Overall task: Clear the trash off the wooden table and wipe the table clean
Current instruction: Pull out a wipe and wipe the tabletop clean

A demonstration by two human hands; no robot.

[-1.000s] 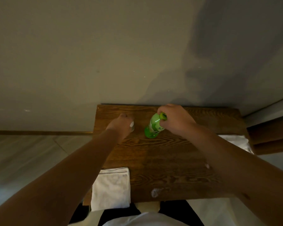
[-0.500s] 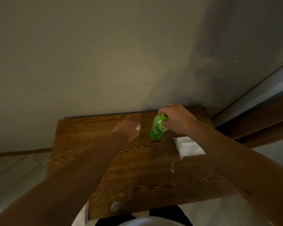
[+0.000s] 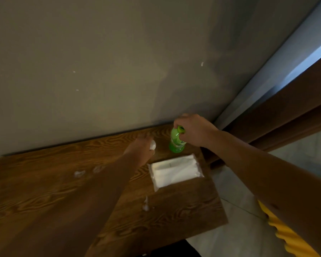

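— What do you have on your feed?

— One wooden table (image 3: 44, 197) filling the lower left and centre of the frame, its far edge against a plain wall (image 3: 100, 62). I count one green bottle (image 3: 176, 141), standing upright near the table's far right corner, just right of centre in the frame.

— And the hands?

— Two. The right hand (image 3: 195, 129) comes in from the lower right; its fingers are curled down around the bottle's cap and neck, gripping it. The left hand (image 3: 141, 149) reaches up from the bottom centre, and its fingers are closed around one small white scrap (image 3: 153, 145) (only a rounded bit pokes out, so I can't tell what it is). It sits just beside the bottle, not touching it.

— Other things on the table?

— One white tissue pack (image 3: 175, 171), flat, just below the bottle in the frame. Then three whitish smears: two (image 3: 79, 173) side by side left of the left forearm, one (image 3: 146, 204) below the pack.

— Off the table?

— One yellow ribbed thing (image 3: 285, 236) at the lower right, partly hidden by the right arm.
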